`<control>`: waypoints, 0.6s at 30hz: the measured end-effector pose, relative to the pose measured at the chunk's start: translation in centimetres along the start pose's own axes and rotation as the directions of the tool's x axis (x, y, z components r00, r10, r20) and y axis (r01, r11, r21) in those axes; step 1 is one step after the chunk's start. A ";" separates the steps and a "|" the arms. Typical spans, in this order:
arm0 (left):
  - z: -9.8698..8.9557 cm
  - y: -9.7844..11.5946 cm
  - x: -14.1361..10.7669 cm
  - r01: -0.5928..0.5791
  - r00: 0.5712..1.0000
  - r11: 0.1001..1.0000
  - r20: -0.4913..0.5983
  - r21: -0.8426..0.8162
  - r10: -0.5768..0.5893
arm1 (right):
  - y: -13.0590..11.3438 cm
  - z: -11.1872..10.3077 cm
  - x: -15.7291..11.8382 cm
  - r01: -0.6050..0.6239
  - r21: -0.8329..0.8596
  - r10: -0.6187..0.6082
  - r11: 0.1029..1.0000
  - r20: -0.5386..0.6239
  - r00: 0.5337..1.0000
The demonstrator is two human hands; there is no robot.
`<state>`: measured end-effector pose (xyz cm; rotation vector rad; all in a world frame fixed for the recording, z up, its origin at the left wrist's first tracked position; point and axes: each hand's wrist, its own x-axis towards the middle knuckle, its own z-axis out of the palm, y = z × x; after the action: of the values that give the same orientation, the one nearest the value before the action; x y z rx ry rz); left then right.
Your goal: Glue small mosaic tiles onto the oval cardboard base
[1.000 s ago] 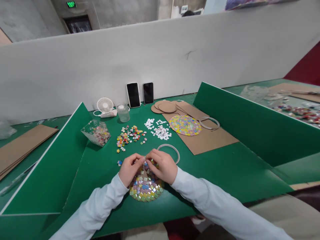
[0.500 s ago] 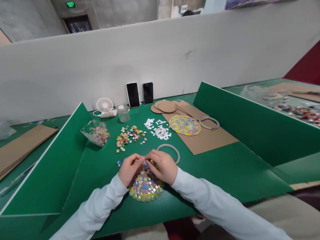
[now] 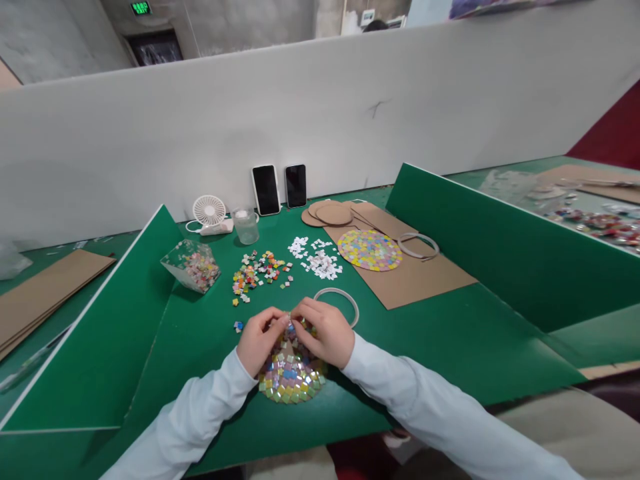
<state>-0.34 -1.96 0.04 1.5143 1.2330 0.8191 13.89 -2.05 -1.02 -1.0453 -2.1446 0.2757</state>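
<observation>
At the left of my green bench [image 3: 185, 353], a clear container [image 3: 200, 267] with small pieces in it leans near the side board. To its right, a few blue pieces [image 3: 239, 327] lie just beside my left hand [image 3: 261, 337], and a loose heap of coloured pieces [image 3: 241, 283] lies beyond this hand, farther from me. The left hand is bent, with its thumb and finger brought close at the tips.

Between my two hands is the round mosaic [image 3: 293, 385]. From the fingertips it extends toward my body, so its near rim is visible, while the hands cover much of its far part. Being round, it has no long axis. In the middle I see a brown patch [image 3: 287, 349] without pieces, a little on my side of the fingertips. This relation, I judge, matters most: the far part is under my fingers, and neither hand is clearly nearer to it. Whether the mosaic lies flat or slightly tilted, I cannot tell.

My right hand [image 3: 325, 331] comes from the other side, its fingertips meeting those of the left. Whether either hand pinches a piece there, I cannot tell; the place is too small. White pieces [image 3: 324, 267] are beyond the right hand. A pale ring [image 3: 357, 310] is just behind this hand, partly hidden. Farther right, a second mosaic [image 3: 370, 251] lies on a cardboard sheet [image 3: 400, 290].
</observation>
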 end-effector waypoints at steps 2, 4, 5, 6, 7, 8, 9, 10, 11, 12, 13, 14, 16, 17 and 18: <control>0.0 0.0 0.0 0.000 1.000 1.000 0.002 0.007 0.000 | 0.0 -0.1 0.0 -0.005 0.012 0.005 1.000 0.008 1.000; -0.1 -0.1 0.1 0.001 1.000 1.000 0.004 0.009 -0.001 | 0.0 -0.1 0.1 -0.012 0.021 0.012 1.000 0.014 1.000; -0.1 -0.1 0.1 -0.001 1.000 1.000 0.005 0.010 0.001 | 0.0 -0.1 0.1 -0.016 0.024 0.016 1.000 0.017 1.000; -0.1 -0.1 0.1 -0.003 1.000 1.000 0.006 0.009 0.003 | 0.0 -0.2 0.1 -0.021 0.026 0.021 0.999 0.020 1.000; -0.1 -0.1 0.1 -0.006 1.000 1.000 0.007 0.008 0.006 | 0.0 -0.2 0.1 -0.027 0.028 0.027 0.999 0.023 0.999; -0.1 -0.1 0.1 -0.008 1.000 1.000 0.007 0.007 0.008 | 0.0 -0.2 0.1 -0.035 0.030 0.034 0.999 0.026 0.999; -0.1 -0.1 0.1 -0.010 1.000 1.000 0.008 0.005 0.009 | 0.0 -0.2 0.1 -0.043 0.031 0.042 0.999 0.030 0.999; -0.1 -0.1 0.2 -0.010 1.000 1.000 0.007 0.004 0.010 | 0.0 -0.2 0.1 -0.050 0.033 0.049 0.998 0.035 0.998; -0.1 -0.1 0.1 -0.009 1.000 1.000 0.005 0.004 0.009 | 0.0 -0.2 0.1 -0.057 0.035 0.056 0.998 0.038 0.998; -0.1 -0.1 0.1 -0.007 1.000 1.000 0.003 0.005 0.007 | 0.0 -0.3 0.1 -0.064 0.037 0.062 0.997 0.041 0.997; -0.1 -0.1 0.1 -0.007 1.000 1.000 0.002 0.005 0.007 | 0.0 -0.3 0.1 -0.070 0.040 0.068 0.997 0.043 0.997; -0.1 -0.1 0.1 -0.007 1.000 1.000 0.003 0.005 0.007 | 0.0 -0.3 0.1 -0.075 0.045 0.073 0.996 0.045 0.996; -0.1 -0.1 0.1 -0.008 1.000 1.000 0.006 0.001 0.008 | -0.1 -0.3 0.1 -0.089 0.071 0.086 0.994 0.044 0.995; -0.1 -0.1 0.1 -0.007 1.000 1.000 0.009 -0.004 0.007 | -0.1 -0.3 0.1 -0.099 0.092 0.096 0.991 0.041 0.995; -0.1 0.0 0.1 -0.004 1.000 1.000 0.011 -0.012 0.005 | -0.1 -0.3 0.2 -0.113 0.117 0.109 0.987 0.035 0.993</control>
<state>-0.42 -1.80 0.03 1.5106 1.2147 0.8185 13.96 -2.03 -0.67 -1.0992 -2.0715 0.4681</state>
